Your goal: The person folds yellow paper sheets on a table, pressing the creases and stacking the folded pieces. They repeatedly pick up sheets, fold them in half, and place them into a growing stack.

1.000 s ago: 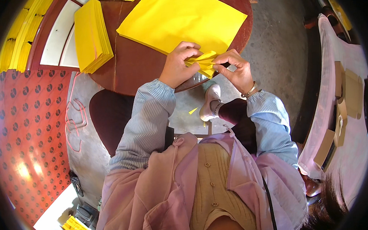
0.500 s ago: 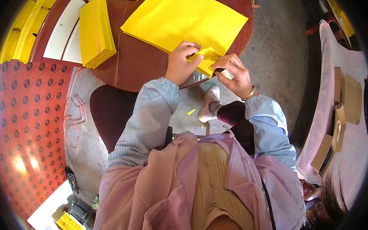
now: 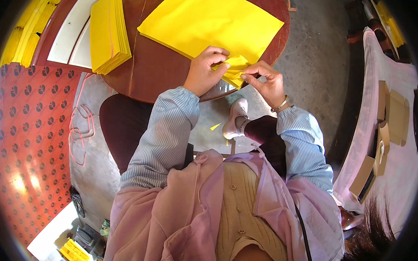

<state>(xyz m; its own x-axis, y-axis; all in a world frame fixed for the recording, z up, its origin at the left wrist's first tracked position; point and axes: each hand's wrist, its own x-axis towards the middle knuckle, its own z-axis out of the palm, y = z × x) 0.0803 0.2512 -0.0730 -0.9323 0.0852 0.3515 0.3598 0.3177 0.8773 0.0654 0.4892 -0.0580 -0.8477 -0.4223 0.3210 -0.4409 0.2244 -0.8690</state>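
Observation:
A large yellow paper sheet (image 3: pixel 213 23) lies on a thick pile at the edge of a round reddish-brown table. At its near corner the paper is folded up into small overlapping flaps (image 3: pixel 237 62). My left hand (image 3: pixel 206 71) grips the left side of these flaps between thumb and fingers. On the right side, my right hand (image 3: pixel 268 81) pinches the folded edge with thumb and forefinger. My fingers partly hide the inner folds, and I cannot make out how many layers they hold.
A tied bundle of folded yellow paper (image 3: pixel 109 34) stands on the left of the round table (image 3: pixel 157 74). Small yellow scraps (image 3: pixel 215 127) lie on the concrete floor near my shoe. Opened cardboard boxes (image 3: pixel 398 117) rest on a pink cloth-covered surface at right.
My right hand's fingers have shifted slightly up along the folded edge and now pinch it. My left hand stays on the flaps. The whole view has moved a little.

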